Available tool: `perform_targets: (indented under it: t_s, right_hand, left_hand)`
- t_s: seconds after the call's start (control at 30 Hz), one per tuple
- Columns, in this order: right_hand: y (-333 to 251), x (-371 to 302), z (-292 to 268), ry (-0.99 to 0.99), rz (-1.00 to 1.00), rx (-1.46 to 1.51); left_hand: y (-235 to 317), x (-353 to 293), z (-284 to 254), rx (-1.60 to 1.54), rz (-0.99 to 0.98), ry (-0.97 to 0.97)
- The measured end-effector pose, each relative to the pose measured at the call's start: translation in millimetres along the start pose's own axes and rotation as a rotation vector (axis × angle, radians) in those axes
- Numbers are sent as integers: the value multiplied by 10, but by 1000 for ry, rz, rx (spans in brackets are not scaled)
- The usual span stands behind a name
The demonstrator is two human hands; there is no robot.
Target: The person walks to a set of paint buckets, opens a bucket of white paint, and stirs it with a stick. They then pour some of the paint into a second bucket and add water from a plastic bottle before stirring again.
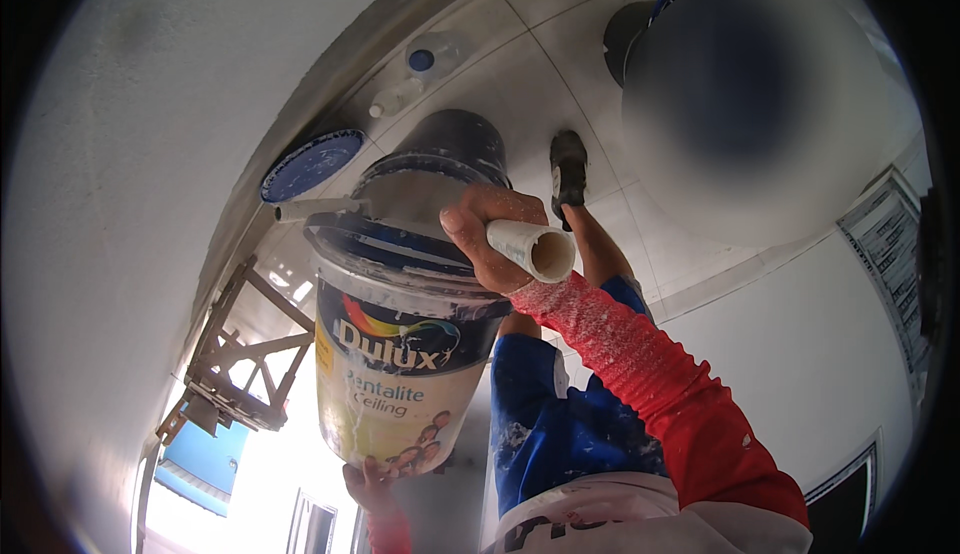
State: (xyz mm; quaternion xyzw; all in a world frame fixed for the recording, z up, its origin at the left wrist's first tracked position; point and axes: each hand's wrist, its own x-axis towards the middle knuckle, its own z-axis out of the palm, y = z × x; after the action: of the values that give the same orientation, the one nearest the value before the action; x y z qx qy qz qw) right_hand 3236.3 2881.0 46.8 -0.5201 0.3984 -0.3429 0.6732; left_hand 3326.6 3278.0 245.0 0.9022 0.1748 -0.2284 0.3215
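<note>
A large paint bucket (400, 364) with a dark blue rim and a colourful label is tilted, its bottom toward me and its mouth away. My left hand (372, 486) is closed on its bottom edge, fingers partly hidden. My right hand (495, 229), dusted white, is wrapped round a white plastic pipe (530, 249) beside the rim. A white pipe end (315, 209) sticks out on the rim's far left; whether it is the same pipe I cannot tell. Beyond the mouth stands a dark bucket (450, 139), partly hidden. The paint bucket's inside is mostly out of sight.
Against the left wall lie a blue lid (312, 166) and plastic bottles (400, 94). A stained frame stand (245, 359) stands at left. A large round shape (770, 104) at upper right is too blurred to name. My shoe (568, 166) is on the tiled floor (520, 84).
</note>
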Motion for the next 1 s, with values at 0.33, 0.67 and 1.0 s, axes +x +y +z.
perform_targets:
  t_s: [0.33,0.67,1.0]
  right_hand:
    - [19,-12,-66,-1,53,-52]
    - [-51,-35,-118,-54,80,-85]
    - [-17,-64,-10,0,-56,27]
  left_hand:
    - [-15,4,-28,-15,24,-31]
    - [146,-87,105,15,-35,8]
    - [130,-97,146,-13,-20,55]
